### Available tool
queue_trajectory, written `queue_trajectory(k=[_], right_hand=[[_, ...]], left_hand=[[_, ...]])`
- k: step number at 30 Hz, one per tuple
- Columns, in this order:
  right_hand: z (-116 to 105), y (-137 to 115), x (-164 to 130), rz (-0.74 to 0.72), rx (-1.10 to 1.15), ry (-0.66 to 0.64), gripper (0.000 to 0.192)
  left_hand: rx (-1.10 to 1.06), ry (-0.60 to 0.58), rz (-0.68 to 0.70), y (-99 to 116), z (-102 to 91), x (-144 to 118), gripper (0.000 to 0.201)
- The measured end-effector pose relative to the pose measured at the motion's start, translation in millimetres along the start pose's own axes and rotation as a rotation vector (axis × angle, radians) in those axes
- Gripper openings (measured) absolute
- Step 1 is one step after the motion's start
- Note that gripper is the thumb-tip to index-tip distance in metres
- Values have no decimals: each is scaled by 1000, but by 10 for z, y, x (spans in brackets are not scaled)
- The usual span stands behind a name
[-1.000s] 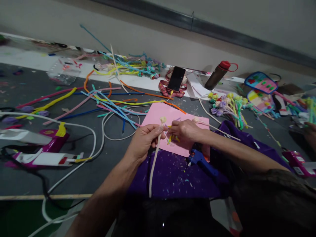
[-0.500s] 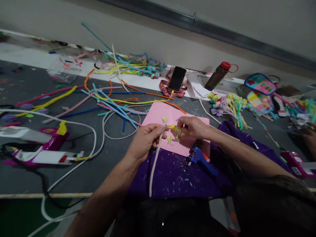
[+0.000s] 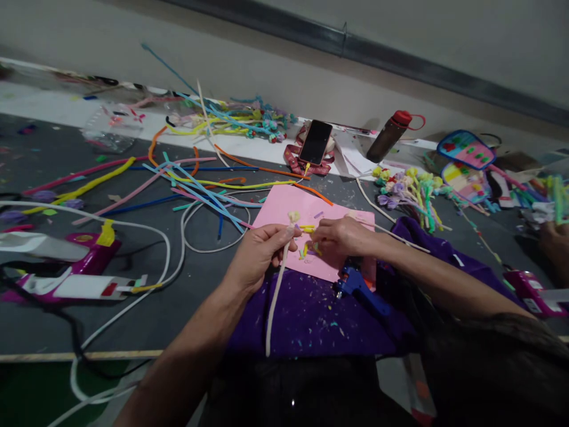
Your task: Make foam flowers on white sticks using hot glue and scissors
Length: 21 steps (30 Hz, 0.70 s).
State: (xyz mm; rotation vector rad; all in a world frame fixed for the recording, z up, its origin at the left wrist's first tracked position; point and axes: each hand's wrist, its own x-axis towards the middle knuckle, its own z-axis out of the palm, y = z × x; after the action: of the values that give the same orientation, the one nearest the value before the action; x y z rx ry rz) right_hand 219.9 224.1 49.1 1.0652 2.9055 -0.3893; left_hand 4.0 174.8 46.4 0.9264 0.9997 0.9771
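Head view. Landmark: the pink sheet point(image 3: 284, 207) lying flat on the dark desk point(image 3: 53, 332).

Left hand point(image 3: 258, 252): at the near left edge of the pink sheet. Grip closed on a cream pipe-cleaner stem point(image 3: 275, 302), pinched between thumb and fingers just under its curled cream bud point(image 3: 294, 217). The stem runs from the bud down toward the viewer and ends over the purple cloth point(image 3: 306, 320) that lies against the sheet's near edge.

Right hand point(image 3: 340, 237): over the near right part of the pink sheet, just beside the left hand. Fingers curled, tips narrowed at a short yellow piece point(image 3: 307, 228) beside the bud; whether it is firmly pinched cannot be told. More small yellow and purple scraps point(image 3: 309, 249) lie on the sheet under this hand.

Other items:
- Blue glue gun point(image 3: 355, 286), on the purple cloth at the sheet's near right corner.
- Loose coloured pipe cleaners point(image 3: 195, 187), spread left of and behind the sheet.
- White cable point(image 3: 178, 249), looping left of the sheet.
- Pink-and-white glue gun point(image 3: 71, 267), well to the left of the sheet.
- Phone point(image 3: 315, 142), behind the sheet, propped near the wall.
- Dark bottle with red cap point(image 3: 389, 136), behind and right of the sheet.
- Bunch of finished pipe-cleaner flowers point(image 3: 409, 187), right of the sheet.
- Another person's hand point(image 3: 553, 240), far right of the sheet.
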Motion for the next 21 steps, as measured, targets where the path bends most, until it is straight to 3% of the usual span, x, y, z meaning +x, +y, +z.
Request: queue_trajectory(k=[2, 5, 8, 11, 13, 21], right_hand=[[2, -32, 38, -41, -18, -30, 21], [-19, -27, 76, -7, 112, 28, 14], [-50, 3, 76, 102, 519, 114, 8], [-68, -2, 48, 197, 957, 130, 16], [-69, -31, 29, 237, 1124, 132, 20], [-46, -123, 14, 326, 1262, 168, 16]], left_hand=[[-7, 3, 0, 5, -1, -2, 23], [-15, 7, 2, 10, -1, -8, 24], [-24, -15, -14, 6, 2, -13, 24], [-49, -43, -47, 0, 10, -12, 25], [-68, -51, -70, 0, 16, -11, 25], [-78, -52, -60, -4, 13, -13, 25]])
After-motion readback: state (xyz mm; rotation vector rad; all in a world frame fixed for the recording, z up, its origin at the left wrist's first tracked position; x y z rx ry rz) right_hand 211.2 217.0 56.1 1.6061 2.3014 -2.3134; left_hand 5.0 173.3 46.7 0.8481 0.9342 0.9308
